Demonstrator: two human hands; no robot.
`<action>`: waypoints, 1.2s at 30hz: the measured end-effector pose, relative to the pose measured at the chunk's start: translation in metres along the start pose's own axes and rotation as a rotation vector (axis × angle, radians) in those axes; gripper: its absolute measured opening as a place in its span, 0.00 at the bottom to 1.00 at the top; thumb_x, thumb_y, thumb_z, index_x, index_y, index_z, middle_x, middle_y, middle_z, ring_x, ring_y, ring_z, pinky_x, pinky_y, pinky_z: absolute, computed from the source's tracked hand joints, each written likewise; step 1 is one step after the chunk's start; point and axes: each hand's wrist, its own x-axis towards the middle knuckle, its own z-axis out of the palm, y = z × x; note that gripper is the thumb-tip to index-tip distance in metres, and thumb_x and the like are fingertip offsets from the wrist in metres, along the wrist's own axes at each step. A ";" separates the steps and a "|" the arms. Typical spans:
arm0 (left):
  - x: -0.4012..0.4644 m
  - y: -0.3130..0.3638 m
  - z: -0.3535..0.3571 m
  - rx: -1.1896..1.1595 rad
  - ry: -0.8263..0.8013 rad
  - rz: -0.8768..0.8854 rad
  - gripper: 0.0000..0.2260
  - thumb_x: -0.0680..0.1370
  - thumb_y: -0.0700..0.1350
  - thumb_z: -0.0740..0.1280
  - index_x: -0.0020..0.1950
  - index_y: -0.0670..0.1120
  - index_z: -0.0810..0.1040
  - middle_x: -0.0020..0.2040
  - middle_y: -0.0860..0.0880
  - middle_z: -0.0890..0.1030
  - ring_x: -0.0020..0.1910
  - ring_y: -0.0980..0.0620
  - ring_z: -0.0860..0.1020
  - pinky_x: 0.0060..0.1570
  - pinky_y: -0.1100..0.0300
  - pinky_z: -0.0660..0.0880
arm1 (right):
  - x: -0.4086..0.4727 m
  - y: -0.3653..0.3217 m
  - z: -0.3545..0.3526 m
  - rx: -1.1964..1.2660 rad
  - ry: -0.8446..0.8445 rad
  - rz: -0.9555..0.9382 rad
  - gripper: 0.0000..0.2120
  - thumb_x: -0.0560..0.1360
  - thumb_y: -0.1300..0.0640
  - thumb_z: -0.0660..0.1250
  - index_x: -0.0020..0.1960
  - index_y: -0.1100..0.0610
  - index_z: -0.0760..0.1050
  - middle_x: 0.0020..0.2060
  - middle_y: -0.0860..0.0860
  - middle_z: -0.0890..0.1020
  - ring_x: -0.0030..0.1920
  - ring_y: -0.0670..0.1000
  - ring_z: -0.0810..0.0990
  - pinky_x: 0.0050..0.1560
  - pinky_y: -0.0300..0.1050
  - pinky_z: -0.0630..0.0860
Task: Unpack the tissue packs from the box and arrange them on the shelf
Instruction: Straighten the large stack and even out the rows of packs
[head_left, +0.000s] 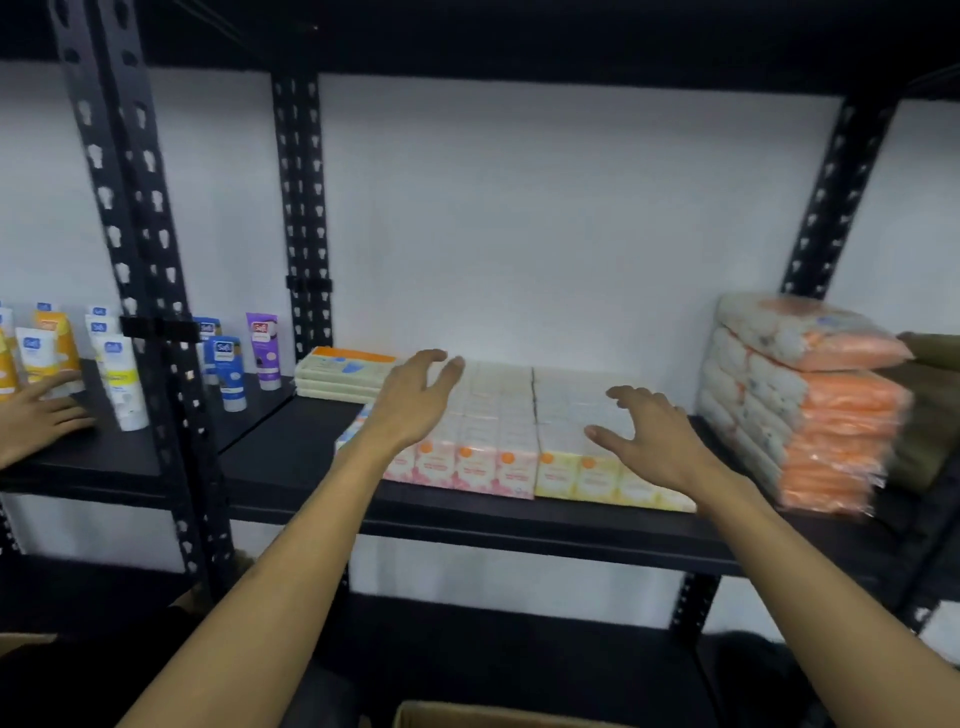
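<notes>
Both grips released: left hand (415, 400) and right hand (644, 436) hover over shelved tissue packs (519, 415). Next: reach below into box (467, 716).

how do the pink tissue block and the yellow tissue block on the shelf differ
The pink tissue block shows pink floral fronts; the yellow tissue block shows pale yellow fronts. The pink one lies to the left, under the left hand; the yellow one lies to the right, under the right hand. Both are wrapped multi-pack blocks with orange dots, lying flat and side by side at the front of the black shelf.
</notes>
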 end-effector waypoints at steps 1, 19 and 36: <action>-0.001 0.016 0.015 0.021 -0.045 0.042 0.25 0.83 0.63 0.57 0.75 0.51 0.71 0.74 0.50 0.72 0.73 0.48 0.69 0.70 0.53 0.66 | -0.009 0.012 -0.006 0.016 0.024 0.018 0.32 0.79 0.37 0.63 0.76 0.53 0.65 0.71 0.52 0.73 0.70 0.55 0.70 0.70 0.55 0.65; 0.042 0.214 0.257 -0.076 -0.546 0.245 0.29 0.84 0.64 0.48 0.83 0.54 0.54 0.81 0.54 0.61 0.79 0.52 0.61 0.75 0.55 0.57 | -0.086 0.196 -0.035 0.118 0.568 0.180 0.32 0.84 0.45 0.58 0.82 0.55 0.52 0.81 0.51 0.52 0.81 0.48 0.50 0.74 0.46 0.60; 0.104 0.220 0.391 -0.478 -0.747 -0.209 0.61 0.50 0.89 0.49 0.81 0.64 0.55 0.77 0.45 0.69 0.72 0.40 0.71 0.70 0.34 0.65 | -0.012 0.257 0.014 0.102 0.896 0.037 0.34 0.79 0.51 0.69 0.79 0.60 0.60 0.81 0.62 0.50 0.81 0.60 0.47 0.72 0.69 0.63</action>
